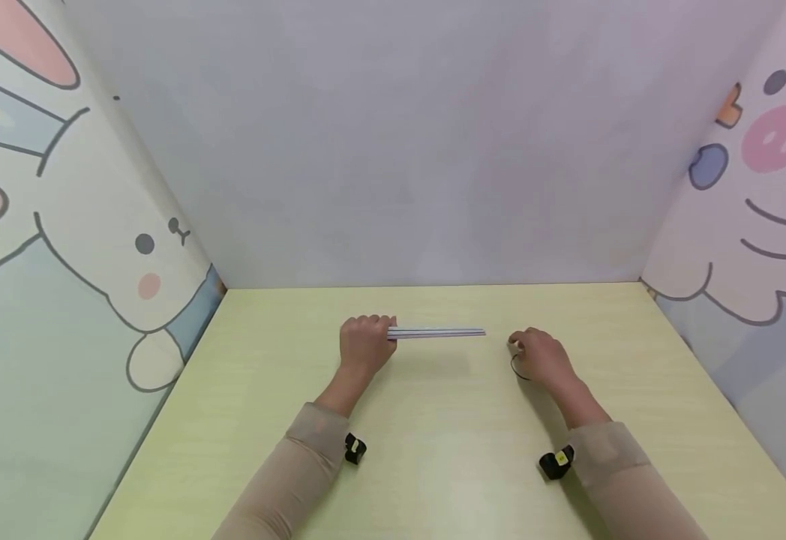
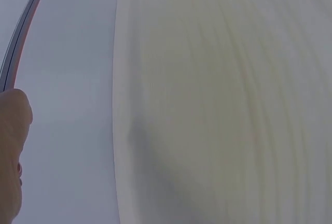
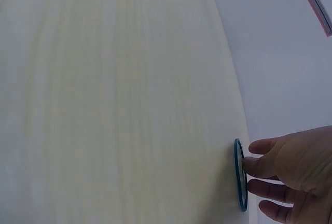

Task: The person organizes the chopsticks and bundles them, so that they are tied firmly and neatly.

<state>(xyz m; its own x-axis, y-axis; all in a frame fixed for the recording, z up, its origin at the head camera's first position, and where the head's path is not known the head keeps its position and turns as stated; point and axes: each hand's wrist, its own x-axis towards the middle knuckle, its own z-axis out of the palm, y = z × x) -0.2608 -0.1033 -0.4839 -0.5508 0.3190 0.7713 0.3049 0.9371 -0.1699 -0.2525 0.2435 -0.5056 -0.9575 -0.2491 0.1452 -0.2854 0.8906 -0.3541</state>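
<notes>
My left hand [image 1: 366, 345] grips one end of a bundle of slim, straight, pale sticks [image 1: 439, 332] with darker and reddish edges, its fingers curled round them. They point rightward above the table. The left wrist view shows the sticks [image 2: 21, 35] rising from beside the thumb. Across from their free ends, my right hand [image 1: 544, 356] has bent fingers at a thin dark loop like a rubber band [image 1: 516, 369]. In the right wrist view this teal loop [image 3: 238, 175] is seen nearly edge-on at the fingertips, with the thumb against it. How far the fingers close on it is partly hidden.
A light wood-grain table [image 1: 433, 442] spreads under both hands. Behind it rises a plain pale wall [image 1: 400, 150]. Side panels carry a cartoon rabbit [image 1: 116, 225] at left and a pig [image 1: 764, 195] at right. Small black devices [image 1: 556, 463] sit by the sleeves.
</notes>
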